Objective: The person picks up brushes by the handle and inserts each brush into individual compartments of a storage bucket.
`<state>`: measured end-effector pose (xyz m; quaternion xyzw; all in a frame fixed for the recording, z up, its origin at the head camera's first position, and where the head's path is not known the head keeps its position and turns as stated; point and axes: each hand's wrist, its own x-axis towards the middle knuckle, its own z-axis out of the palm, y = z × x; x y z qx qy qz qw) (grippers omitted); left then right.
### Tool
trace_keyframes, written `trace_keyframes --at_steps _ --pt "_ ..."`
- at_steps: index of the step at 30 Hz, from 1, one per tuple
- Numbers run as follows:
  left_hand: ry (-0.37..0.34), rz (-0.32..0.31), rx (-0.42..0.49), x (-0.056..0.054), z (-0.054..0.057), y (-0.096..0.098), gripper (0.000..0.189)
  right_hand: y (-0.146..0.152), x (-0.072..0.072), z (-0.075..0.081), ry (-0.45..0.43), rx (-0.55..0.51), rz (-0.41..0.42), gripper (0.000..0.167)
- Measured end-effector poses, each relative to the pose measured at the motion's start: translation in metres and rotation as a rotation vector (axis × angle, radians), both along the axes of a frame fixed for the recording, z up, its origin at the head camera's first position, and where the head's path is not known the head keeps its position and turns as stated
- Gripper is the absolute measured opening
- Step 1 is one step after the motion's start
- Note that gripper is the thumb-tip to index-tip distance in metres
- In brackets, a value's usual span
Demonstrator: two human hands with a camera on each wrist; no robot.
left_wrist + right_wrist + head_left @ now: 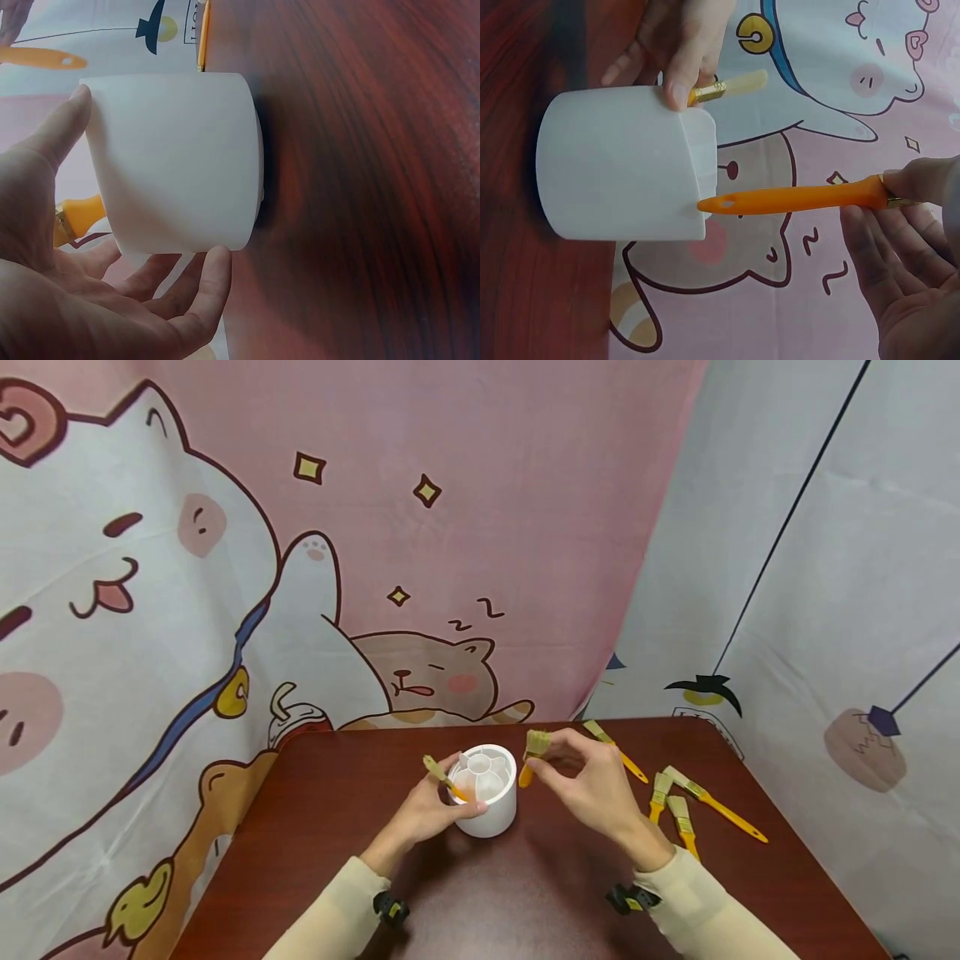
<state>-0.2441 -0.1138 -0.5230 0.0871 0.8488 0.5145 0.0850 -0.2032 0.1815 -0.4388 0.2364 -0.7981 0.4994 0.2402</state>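
Note:
My left hand (423,814) grips a white round brush holder (498,818), thumb at the rim and fingers around its side. Inside, the holder is divided into several compartments. One paintbrush (459,792) with an orange handle leans in it on the left, bristles up, beside my left fingers. In my right hand (600,785), thumb and fingertips pinch another paintbrush (795,199) near its metal collar, bristles up in the head view. Its handle points toward the holder, and the tip overlaps the rim in the right wrist view.
Several more orange-handled paintbrushes lie on the right of the dark red table (360,802): one paintbrush (630,764) toward the back, another paintbrush (731,814) furthest right, others closer to my right wrist. A cartoon-printed curtain (525,527) hangs behind the table.

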Motion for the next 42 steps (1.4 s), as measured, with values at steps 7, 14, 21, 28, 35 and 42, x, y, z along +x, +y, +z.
trace_keyframes --at_steps 7,14,21,28,35,42 --pt "0.010 -0.007 0.010 0.000 -0.002 -0.001 0.110 -0.013 -0.001 0.002 0.047 -0.051 0.057 0.032" --pt "0.001 -0.002 0.002 -0.001 -0.002 -0.002 0.111 -0.024 -0.003 0.000 0.058 -0.044 0.087 0.032" --pt "0.007 -0.013 -0.004 -0.002 -0.002 -0.001 0.111 -0.030 -0.008 -0.010 0.009 -0.032 0.095 0.030" --pt "0.006 -0.023 -0.001 -0.001 0.001 -0.001 0.111 -0.035 -0.010 -0.017 -0.035 0.018 0.079 0.025" --pt "0.007 -0.026 0.002 -0.001 0.002 -0.001 0.111 -0.036 -0.015 -0.027 -0.077 0.056 0.063 0.027" --pt "0.005 -0.024 -0.002 0.000 0.000 -0.002 0.111 -0.036 -0.020 -0.041 -0.079 0.112 0.033 0.026"
